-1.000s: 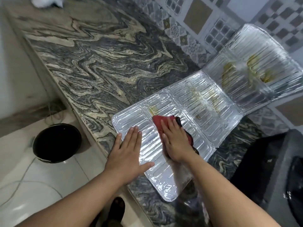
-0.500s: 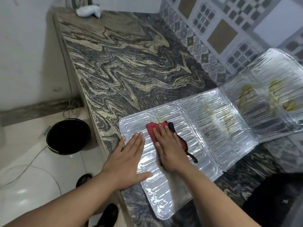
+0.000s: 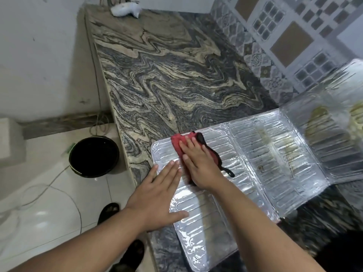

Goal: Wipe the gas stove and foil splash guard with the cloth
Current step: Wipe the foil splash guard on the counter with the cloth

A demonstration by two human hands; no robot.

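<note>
1. Floor, far left: black bucket [image 3: 93, 156] beside the tabletop [image 3: 167, 75] edge, plus a loose cable. Not in play.
2. Left hand [image 3: 157, 195]: flat, fingers spread, palm down on the near-left corner of the foil guard [image 3: 255, 163]. Gripping nothing, just pinning the sheet so it won't slide.
3. Right hand [image 3: 198, 163]: flat on the cloth [image 3: 177, 141], pressing it onto the guard's left panel near the far edge. Not clenched; cloth is trapped under palm and fingers, red part sticking out ahead, dark part trailing right.
4. Hands sit just beside each other, left fingertips nearly touching the right hand's side.
5. Guard lies open on the tabletop, left and middle panels flat, right panel tilted up toward the tiled wall.
6. Step, my read: wiping the left panel. It looks mostly clean.
7. Middle panel shows brownish streaks; right panel has yellow-brown grease patches, blurred here.
8. Next probably calls for working the cloth rightward onto the stained panels, shifting the left hand along to keep the thin foil from buckling. The raised panel needs backing support.
9. Stove: only a dark shape bottom right, can't confirm; looks not yet wiped.
</note>
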